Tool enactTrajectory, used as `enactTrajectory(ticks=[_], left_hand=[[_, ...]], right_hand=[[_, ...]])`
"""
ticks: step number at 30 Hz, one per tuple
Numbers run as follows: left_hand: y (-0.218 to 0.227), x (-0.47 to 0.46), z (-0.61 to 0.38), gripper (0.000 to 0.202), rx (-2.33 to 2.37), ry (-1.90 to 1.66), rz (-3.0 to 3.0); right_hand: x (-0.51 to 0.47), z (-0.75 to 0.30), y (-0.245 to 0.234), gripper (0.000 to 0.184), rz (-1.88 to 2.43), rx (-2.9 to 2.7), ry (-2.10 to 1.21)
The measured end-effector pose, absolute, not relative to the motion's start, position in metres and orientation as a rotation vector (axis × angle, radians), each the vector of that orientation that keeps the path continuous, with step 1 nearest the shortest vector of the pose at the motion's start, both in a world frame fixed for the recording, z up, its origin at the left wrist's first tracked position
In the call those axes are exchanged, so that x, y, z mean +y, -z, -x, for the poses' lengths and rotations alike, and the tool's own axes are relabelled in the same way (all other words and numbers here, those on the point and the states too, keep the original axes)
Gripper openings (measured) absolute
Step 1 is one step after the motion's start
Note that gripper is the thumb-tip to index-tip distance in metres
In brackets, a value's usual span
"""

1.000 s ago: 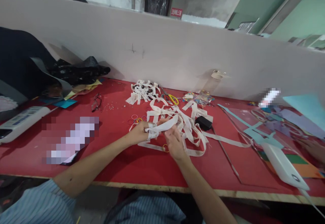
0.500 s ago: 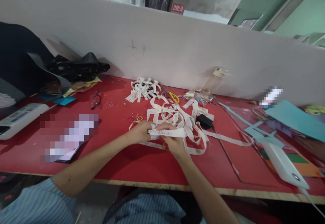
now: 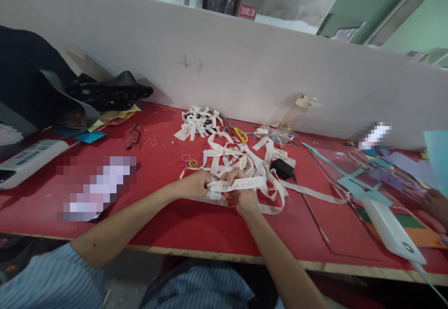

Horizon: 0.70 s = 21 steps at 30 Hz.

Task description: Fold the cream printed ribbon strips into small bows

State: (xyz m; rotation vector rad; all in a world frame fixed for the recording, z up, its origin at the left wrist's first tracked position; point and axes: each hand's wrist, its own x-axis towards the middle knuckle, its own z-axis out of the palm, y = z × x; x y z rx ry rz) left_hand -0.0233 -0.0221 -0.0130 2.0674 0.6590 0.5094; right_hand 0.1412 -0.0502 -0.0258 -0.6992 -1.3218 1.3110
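Both of my hands meet at the middle of the red table (image 3: 196, 227), over a tangle of white printed ribbon (image 3: 241, 159). My left hand (image 3: 192, 185) is closed and pinches one end of a ribbon strip (image 3: 240, 184). My right hand (image 3: 241, 192) is closed around the same strip, which runs flat between the hands and out to the right. A small orange rubber band (image 3: 229, 201) lies just under my right hand. Several coloured rubber bands (image 3: 189, 162) lie loose just beyond my left hand.
A pile of tied ribbon bows (image 3: 198, 122) and yellow-handled scissors (image 3: 238, 134) sit by the white partition. A small black box (image 3: 282, 168), eyeglasses (image 3: 133, 136), a white device (image 3: 392, 229) at right, blue paper scraps (image 3: 357, 185), dark bags (image 3: 105, 92) at left. Another person's hand (image 3: 436, 204) at far right.
My right hand has closed over the ribbon strip and drawn it flat and level between both hands; both hands sank slightly toward the table.
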Motion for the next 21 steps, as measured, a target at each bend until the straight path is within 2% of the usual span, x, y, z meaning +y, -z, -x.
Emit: enactTrajectory(ticks=[7,12,14,16,21], left_hand=[[0.018,-0.017,0.024,0.015,0.777,-0.602,-2.192],[0.015,-0.017,0.027,0.013,0.862,-0.6,-2.263],[0.015,-0.016,0.029,0.013,0.896,-0.582,-2.277],[0.015,-0.014,0.031,0.011,0.934,-0.551,-2.284],[0.018,-0.011,0.032,0.012,1.067,-0.523,-2.291]], right_hand=[[-0.048,-0.152,0.027,0.027,0.743,-1.396,-1.246],[-0.044,-0.157,0.021,0.047,0.792,-1.487,-1.266],[-0.041,-0.157,0.019,0.041,0.837,-1.533,-1.301],[-0.04,-0.157,0.018,0.024,0.891,-1.585,-1.344],[-0.037,-0.158,0.018,0.034,1.014,-1.636,-1.4]])
